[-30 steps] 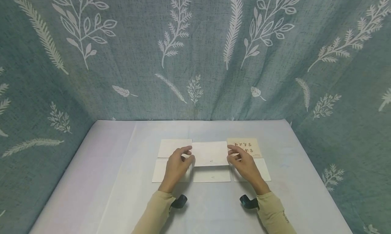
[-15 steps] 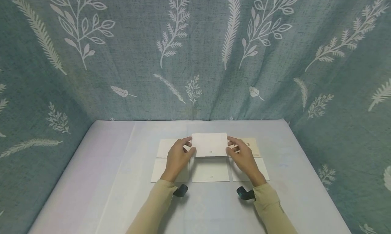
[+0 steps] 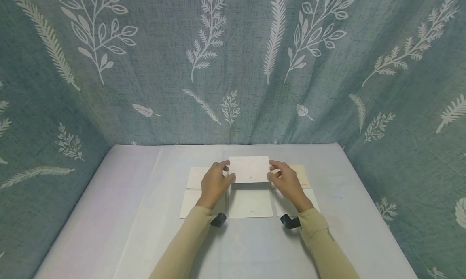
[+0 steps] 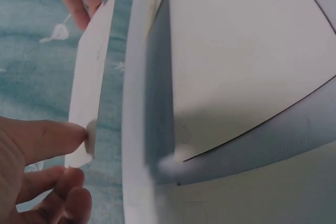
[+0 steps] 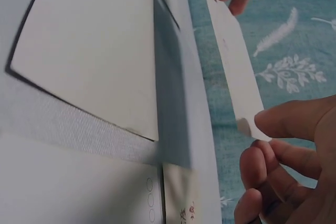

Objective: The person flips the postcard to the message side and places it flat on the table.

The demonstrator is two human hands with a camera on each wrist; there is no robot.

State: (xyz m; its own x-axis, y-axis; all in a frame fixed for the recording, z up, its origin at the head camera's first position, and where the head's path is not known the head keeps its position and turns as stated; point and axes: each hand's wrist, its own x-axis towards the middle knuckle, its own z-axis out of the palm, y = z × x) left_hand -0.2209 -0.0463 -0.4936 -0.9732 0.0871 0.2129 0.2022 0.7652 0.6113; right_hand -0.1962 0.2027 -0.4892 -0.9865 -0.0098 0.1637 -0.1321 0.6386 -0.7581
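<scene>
My left hand (image 3: 212,186) and right hand (image 3: 289,186) pinch a white card (image 3: 249,169) by its two short edges, thumbs on the near face and fingers behind. Held off the table, the card carries a small mark near its lower edge. Both wrist views show it standing on a slant above the table. Below it lies another white card (image 3: 251,202) with a similar mark. White cards lie under my left arm, one at the back (image 3: 196,178) and one in front (image 3: 190,200). By my right hand are a beige card (image 3: 303,177) with reddish-brown characters and a white card (image 3: 311,196), both partly covered.
A pale cloth covers the table (image 3: 145,230). Teal curtain (image 3: 164,125) with white leaf prints hangs behind and on both sides. Each wrist wears a dark strap piece (image 3: 289,221). One card in the right wrist view bears a row of small circles (image 5: 150,200).
Both hands have lifted the white card and moved it toward the back of the table. More of the card lying in front now shows. The other cards have stayed put.
</scene>
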